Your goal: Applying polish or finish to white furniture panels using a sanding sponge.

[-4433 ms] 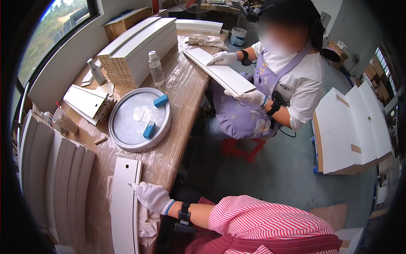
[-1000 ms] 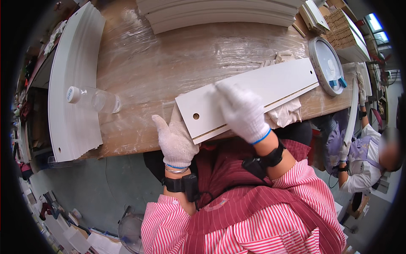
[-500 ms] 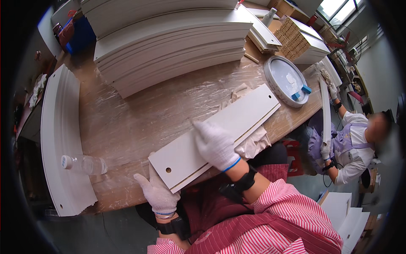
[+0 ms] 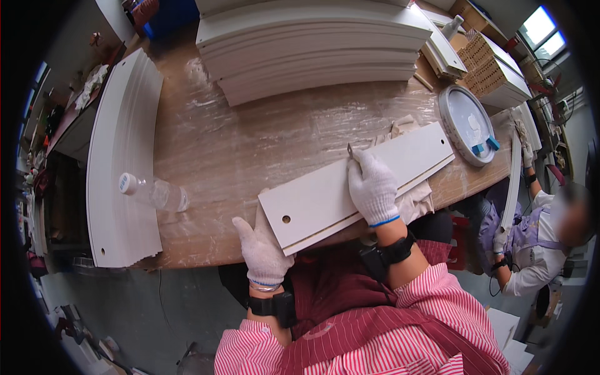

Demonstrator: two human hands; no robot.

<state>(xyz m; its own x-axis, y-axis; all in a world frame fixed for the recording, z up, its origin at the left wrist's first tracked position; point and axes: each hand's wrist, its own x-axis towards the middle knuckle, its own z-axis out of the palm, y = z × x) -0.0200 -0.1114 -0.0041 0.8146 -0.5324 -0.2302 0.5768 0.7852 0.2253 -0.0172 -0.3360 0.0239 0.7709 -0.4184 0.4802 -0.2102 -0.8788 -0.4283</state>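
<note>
A white board with a round hole near each end and a groove along its near side lies slantwise at the table's front edge. My left hand, in a white knit glove, rests against the board's left end. Its thumb sticks out to the left, and the other fingers stretch along the end, partly hidden by the board. Over the board's middle, my gloved right hand pinches a small thin metal blade, whose tip points up past the far edge. Crumpled beige cloth shows beneath the board.
White board stacks stand at the back and left. A clear plastic bottle lies beside the left stack. To the right sits a round grey lid with white paste and blue pieces. A co-worker holds a long white strip at far right.
The view has shifted, so the table's contents appear farther right. My right hand, blurred before, now shows clearly with the blade pinched in it. The left hand stays at the board's end.
</note>
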